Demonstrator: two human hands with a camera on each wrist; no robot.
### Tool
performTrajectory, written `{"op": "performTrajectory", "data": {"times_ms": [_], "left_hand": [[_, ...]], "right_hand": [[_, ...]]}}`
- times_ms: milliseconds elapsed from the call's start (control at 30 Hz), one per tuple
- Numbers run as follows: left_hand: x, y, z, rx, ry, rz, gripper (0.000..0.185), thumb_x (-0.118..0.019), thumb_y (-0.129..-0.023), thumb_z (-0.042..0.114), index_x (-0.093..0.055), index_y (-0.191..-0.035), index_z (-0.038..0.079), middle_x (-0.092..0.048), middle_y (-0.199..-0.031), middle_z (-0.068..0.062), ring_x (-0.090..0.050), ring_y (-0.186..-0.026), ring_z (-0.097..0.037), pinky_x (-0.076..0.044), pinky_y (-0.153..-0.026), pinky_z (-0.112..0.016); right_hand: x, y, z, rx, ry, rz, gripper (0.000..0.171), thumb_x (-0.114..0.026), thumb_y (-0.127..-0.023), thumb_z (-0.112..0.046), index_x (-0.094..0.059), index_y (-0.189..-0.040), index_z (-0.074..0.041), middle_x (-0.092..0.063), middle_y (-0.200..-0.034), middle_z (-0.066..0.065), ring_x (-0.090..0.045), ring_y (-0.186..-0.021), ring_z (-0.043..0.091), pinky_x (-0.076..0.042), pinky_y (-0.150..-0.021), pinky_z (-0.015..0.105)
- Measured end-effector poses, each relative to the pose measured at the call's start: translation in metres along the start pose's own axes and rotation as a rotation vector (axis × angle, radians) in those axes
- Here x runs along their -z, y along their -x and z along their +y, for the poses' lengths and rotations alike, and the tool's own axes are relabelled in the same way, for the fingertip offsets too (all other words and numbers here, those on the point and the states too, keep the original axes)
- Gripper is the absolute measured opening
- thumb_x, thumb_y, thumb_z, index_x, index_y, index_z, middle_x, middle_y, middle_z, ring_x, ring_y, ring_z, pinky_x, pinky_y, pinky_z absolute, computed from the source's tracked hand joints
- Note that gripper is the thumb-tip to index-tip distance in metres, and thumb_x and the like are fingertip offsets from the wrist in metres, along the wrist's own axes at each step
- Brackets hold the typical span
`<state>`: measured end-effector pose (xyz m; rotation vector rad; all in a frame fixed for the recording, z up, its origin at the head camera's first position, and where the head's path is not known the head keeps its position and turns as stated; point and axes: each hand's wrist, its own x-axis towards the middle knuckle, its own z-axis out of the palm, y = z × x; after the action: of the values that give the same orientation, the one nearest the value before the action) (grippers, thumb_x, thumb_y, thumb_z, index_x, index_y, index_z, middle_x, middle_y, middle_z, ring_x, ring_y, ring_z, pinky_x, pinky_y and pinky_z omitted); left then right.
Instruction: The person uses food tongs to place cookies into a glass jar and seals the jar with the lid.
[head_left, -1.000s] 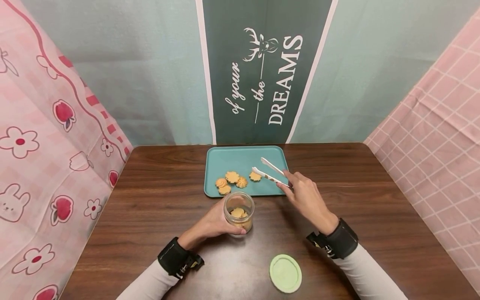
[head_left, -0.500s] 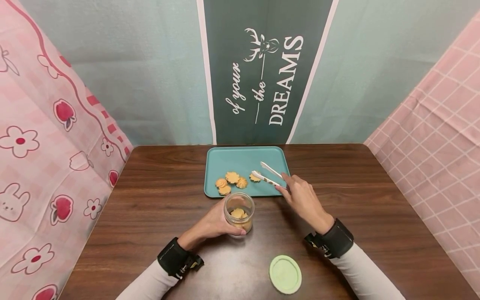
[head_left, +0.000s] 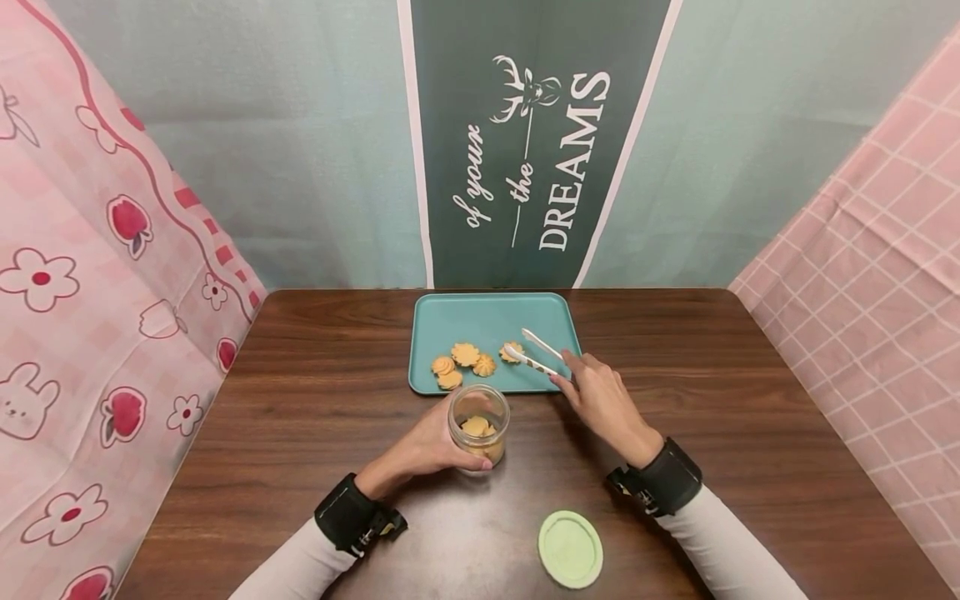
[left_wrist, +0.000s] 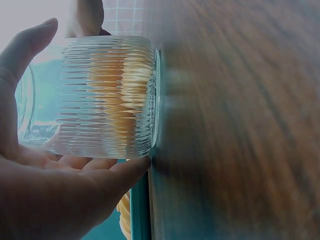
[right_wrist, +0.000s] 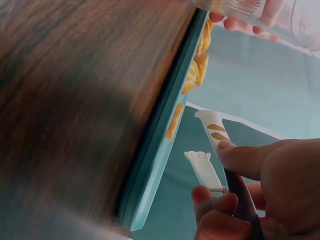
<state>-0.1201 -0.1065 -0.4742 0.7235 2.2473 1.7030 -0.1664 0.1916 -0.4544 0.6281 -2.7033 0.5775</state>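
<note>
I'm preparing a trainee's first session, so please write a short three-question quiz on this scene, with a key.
1. Multiple choice: what does the right hand hold? A) a wooden spoon B) slim white-tipped tongs C) a metal fork
2. True or false: the round pale-green lid lies on the brown wooden table, off the clear ribbed glass jar.
3. Where do small golden cookies show?

Key: 1. B. 2. True. 3. Some on the rectangular teal tray, others inside the jar.

The right hand (right_wrist: 285,175) grips white, paw-tipped tongs (right_wrist: 215,132), arms spread; their nearness to the golden, ridged cookies (right_wrist: 199,69) on the teal tray (right_wrist: 156,165) is hard to judge. A clear, ribbed glass jar (right_wrist: 245,11) shows above.
</note>
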Motion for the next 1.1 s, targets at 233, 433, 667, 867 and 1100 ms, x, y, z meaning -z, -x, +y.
{"op": "performTrajectory", "data": {"times_ms": [233,433,667,867,1100], "left_hand": [[0.0,0.0,0.0,0.001,0.008,-0.004,0.089,-0.099,-0.07,0.01,-0.052,-0.144,0.001,-0.063,-0.139,-0.011,-0.058,-0.131,-0.027,-0.04,-0.118,-0.051],[0.0,0.0,-0.001,0.009,0.002,-0.004,0.089,-0.1,-0.07,0.014,-0.053,-0.145,0.003,-0.062,-0.139,-0.01,-0.058,-0.131,-0.027,-0.04,-0.118,-0.052],[0.001,0.001,-0.001,0.008,-0.012,0.001,0.088,-0.101,-0.069,0.017,-0.055,-0.143,0.004,-0.063,-0.138,-0.008,-0.059,-0.13,-0.026,-0.041,-0.118,-0.052],[0.0,0.001,-0.001,0.012,-0.014,0.003,0.086,-0.101,-0.069,0.018,-0.055,-0.141,0.004,-0.062,-0.137,-0.009,-0.059,-0.129,-0.026,-0.042,-0.117,-0.051],[0.0,0.001,-0.002,0.004,-0.004,0.001,0.089,-0.1,-0.069,0.014,-0.053,-0.144,0.002,-0.062,-0.137,-0.011,-0.059,-0.129,-0.028,-0.042,-0.117,-0.051]], "right_hand": [[-0.005,0.001,0.0,0.014,0.018,-0.007,0.043,-0.076,-0.099,-0.016,-0.066,-0.132,0.009,-0.06,-0.081,0.015,-0.05,-0.06,0.018,-0.047,-0.05,0.037],[-0.008,0.001,0.0,0.006,0.02,-0.01,0.042,-0.075,-0.1,-0.016,-0.066,-0.133,0.009,-0.059,-0.08,0.013,-0.05,-0.06,0.018,-0.049,-0.05,0.038],[-0.01,0.003,-0.001,-0.009,0.02,-0.028,0.043,-0.075,-0.1,-0.017,-0.066,-0.134,0.009,-0.061,-0.082,0.014,-0.051,-0.06,0.018,-0.048,-0.049,0.036],[-0.012,0.003,-0.001,-0.015,0.026,-0.031,0.044,-0.075,-0.1,-0.017,-0.066,-0.134,0.009,-0.061,-0.081,0.014,-0.051,-0.06,0.018,-0.048,-0.049,0.036],[-0.013,0.002,0.0,0.008,0.024,-0.023,0.038,-0.076,-0.099,-0.016,-0.067,-0.129,0.006,-0.059,-0.079,0.013,-0.052,-0.059,0.019,-0.049,-0.048,0.039]]}}
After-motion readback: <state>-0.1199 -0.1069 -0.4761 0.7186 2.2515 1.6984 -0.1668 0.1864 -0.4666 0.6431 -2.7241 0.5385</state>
